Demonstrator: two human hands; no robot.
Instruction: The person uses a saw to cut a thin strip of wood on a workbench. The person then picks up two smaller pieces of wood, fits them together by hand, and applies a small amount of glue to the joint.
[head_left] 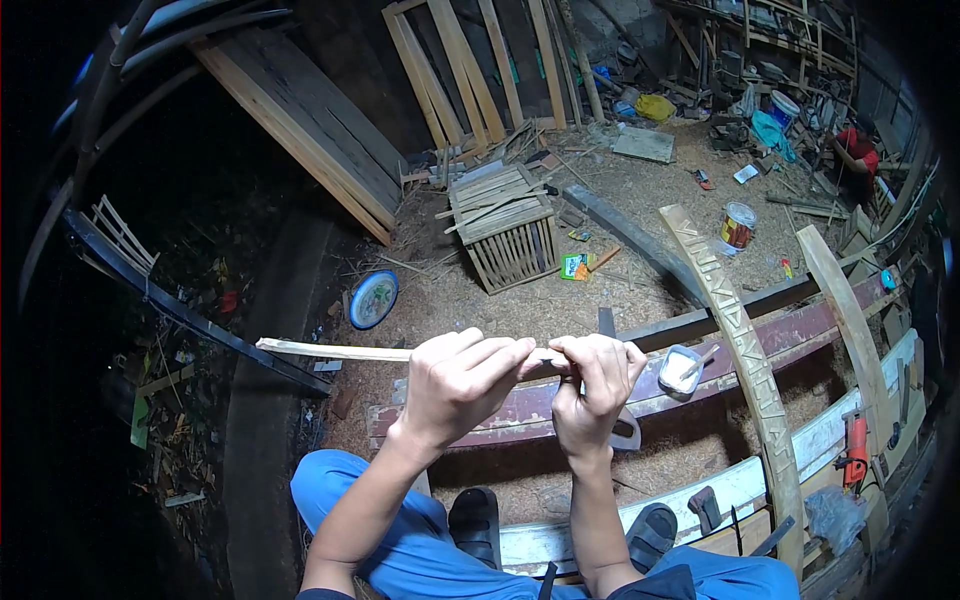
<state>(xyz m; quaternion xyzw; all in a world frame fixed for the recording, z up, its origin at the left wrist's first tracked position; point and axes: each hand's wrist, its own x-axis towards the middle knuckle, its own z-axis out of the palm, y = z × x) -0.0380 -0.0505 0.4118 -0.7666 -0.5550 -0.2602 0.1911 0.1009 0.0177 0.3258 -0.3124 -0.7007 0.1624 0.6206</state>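
A long, thin wooden strip [335,350] reaches out to the left from my closed left hand [455,385]. Close beside it, my right hand [598,385] is closed at the strip's near end, the fingertips of both hands almost meeting. Something small and dark shows between the fingertips; I cannot make out what it is. Just under my right hand a pale grey handle [626,432] with a loop lies on the worn maroon plank [505,412], partly hidden. A white tub [682,370] with a stick in it stands on that plank to the right.
Curved wooden ribs, one carved [735,325], cross at the right. There lie a red power tool [855,450], a plastic bag [835,518] and a dark block [705,510]. Ahead are a slatted crate [510,245], a blue-rimmed basin [374,299] and a paint can [738,225]. A person [858,155] crouches far right.
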